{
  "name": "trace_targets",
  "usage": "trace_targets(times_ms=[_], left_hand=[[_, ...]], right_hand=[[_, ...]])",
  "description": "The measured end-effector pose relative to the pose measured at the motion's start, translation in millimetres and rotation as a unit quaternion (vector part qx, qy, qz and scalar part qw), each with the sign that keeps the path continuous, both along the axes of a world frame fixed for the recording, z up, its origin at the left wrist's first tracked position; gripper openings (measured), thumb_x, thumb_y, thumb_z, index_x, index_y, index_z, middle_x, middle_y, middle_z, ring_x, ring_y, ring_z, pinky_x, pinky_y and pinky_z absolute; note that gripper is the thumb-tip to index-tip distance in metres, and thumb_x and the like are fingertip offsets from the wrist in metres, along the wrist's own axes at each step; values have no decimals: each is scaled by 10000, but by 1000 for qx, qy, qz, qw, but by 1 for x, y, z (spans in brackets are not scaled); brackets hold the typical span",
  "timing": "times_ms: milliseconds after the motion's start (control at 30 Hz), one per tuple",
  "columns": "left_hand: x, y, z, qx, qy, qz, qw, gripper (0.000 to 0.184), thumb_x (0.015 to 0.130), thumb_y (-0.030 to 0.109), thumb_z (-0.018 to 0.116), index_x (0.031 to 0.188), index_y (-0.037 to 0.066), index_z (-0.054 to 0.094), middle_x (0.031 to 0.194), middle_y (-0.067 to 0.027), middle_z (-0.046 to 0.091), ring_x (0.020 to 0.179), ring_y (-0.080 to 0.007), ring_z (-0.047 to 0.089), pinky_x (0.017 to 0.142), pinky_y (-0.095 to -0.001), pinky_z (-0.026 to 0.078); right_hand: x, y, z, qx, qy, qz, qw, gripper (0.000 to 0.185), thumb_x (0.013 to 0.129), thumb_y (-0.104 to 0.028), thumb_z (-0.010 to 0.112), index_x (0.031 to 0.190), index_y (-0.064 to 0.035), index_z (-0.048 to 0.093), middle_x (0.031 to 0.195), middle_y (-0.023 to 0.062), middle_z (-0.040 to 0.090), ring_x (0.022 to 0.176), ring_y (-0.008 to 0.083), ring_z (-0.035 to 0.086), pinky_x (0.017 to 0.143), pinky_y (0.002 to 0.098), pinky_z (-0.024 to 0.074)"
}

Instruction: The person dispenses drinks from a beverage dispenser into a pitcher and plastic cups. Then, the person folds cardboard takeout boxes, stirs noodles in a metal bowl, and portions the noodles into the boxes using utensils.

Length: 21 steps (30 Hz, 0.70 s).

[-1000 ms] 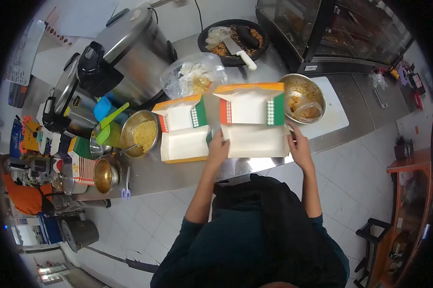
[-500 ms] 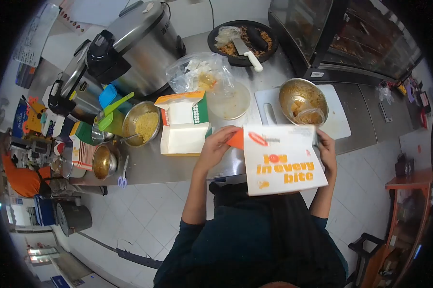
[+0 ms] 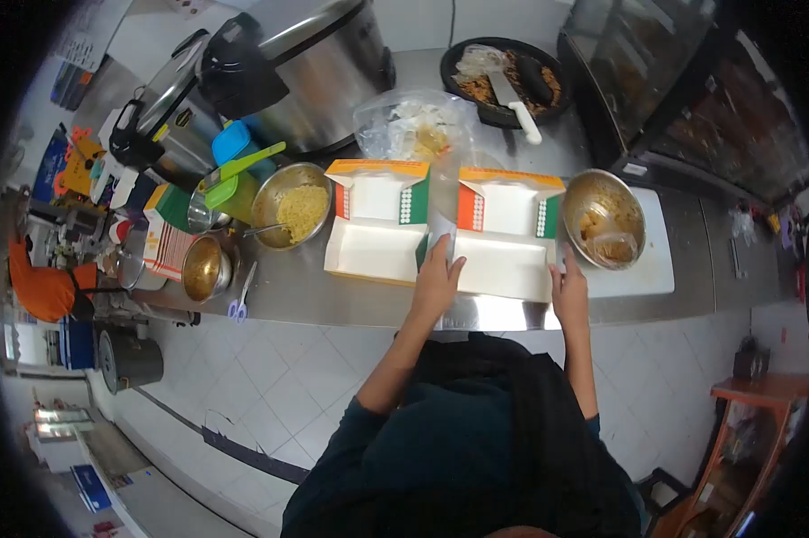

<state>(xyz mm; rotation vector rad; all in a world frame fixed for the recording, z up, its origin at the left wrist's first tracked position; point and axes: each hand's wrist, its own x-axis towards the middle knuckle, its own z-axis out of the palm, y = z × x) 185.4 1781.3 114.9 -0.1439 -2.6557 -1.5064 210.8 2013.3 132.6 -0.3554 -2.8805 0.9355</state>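
Note:
An open cardboard food box, white inside with orange and green flaps, rests on the counter before me. My left hand is at its left side, fingers pointing up along the wall and thumb by the front corner. At the right side, my right hand holds it in the same way, thumb towards the box. A second open food box of the same kind stands close by on the left. Right of my right hand is a steel bowl with brown residue and clear plastic, on a white cutting board.
Behind the boxes are a plastic bag and a black pan with a white-handled knife. On the left are a bowl of yellow food, scissors and large steel cookers. A person in orange is far left.
The box I held up in front of me has gone down onto the counter beside the other box, its lid now open. My view has shifted, and both hands are at its sides.

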Motion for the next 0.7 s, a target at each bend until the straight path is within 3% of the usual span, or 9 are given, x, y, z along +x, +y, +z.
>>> trace_targets(times_ms=[167, 267, 333, 400, 467, 533, 600, 633, 700], left_hand=[[20, -39, 47, 118, 37, 80, 989, 298, 786, 125, 511, 1062, 19, 476, 983, -145, 535, 810, -223, 543, 704, -316, 429], [18, -109, 61, -42, 108, 199, 973, 240, 775, 76, 479, 1007, 31, 513, 965, -124, 548, 774, -248, 547, 713, -345, 424], [6, -178, 54, -179, 187, 231, 938, 226, 754, 80, 483, 973, 59, 535, 940, -120, 554, 842, -273, 523, 775, -367, 393], [-12, -227, 66, -291, 154, 306, 893, 206, 733, 101, 493, 929, 82, 558, 942, -111, 551, 932, -289, 477, 823, -399, 346], [-44, -274, 68, -423, 168, 259, 852, 206, 724, 134, 513, 919, 100, 570, 947, -94, 546, 966, -286, 451, 831, -415, 327], [-65, -309, 54, -514, 122, 180, 830, 206, 720, 167, 530, 909, 96, 571, 970, -97, 532, 992, -298, 431, 838, -447, 313], [-88, -337, 43, -569, 23, 67, 819, 220, 724, 198, 545, 901, 69, 560, 1011, -118, 510, 1010, -324, 416, 844, -493, 306], [-99, -346, 40, -576, 44, 38, 816, 215, 727, 209, 542, 888, 67, 563, 987, -121, 523, 995, -324, 431, 835, -484, 321], [-101, -353, 34, -583, 70, -19, 809, 212, 735, 230, 538, 861, 62, 568, 939, -127, 550, 966, -322, 462, 819, -468, 351]], right_hand=[[20, -20, 42, -39, 184, 14, 982, 214, 805, -81, 472, 993, 8, 525, 768, 155, 550, 679, 219, 537, 634, 293, 423], [19, -53, 54, -153, 181, 76, 968, 144, 795, -43, 471, 887, 11, 567, 708, 114, 545, 625, 169, 526, 565, 265, 412], [12, -85, 52, -219, 159, 139, 952, 137, 799, -37, 462, 857, 7, 578, 695, 93, 549, 575, 139, 519, 523, 257, 415], [4, -132, 56, -343, 48, 208, 915, 138, 807, -71, 475, 870, 6, 571, 700, 62, 560, 588, 105, 519, 555, 235, 427], [-13, -182, 51, -397, -111, 331, 849, 213, 815, -100, 486, 1008, -17, 521, 766, 72, 565, 643, 133, 538, 598, 252, 449], [-25, -242, 60, -381, -62, 405, 829, 289, 795, -109, 518, 1070, -29, 478, 880, 125, 545, 757, 181, 545, 655, 268, 468], [-40, -291, 56, -340, -51, 408, 846, 404, 778, -121, 541, 1142, -27, 394, 981, 172, 504, 888, 244, 513, 722, 311, 459], [-50, -311, 50, -316, -45, 409, 855, 466, 769, -128, 552, 1178, -26, 352, 1031, 196, 483, 953, 276, 498, 755, 332, 455], [-61, -349, 22, -235, 27, 355, 904, 542, 762, -124, 554, 1202, 0, 264, 986, 202, 489, 874, 238, 518, 687, 297, 441]])
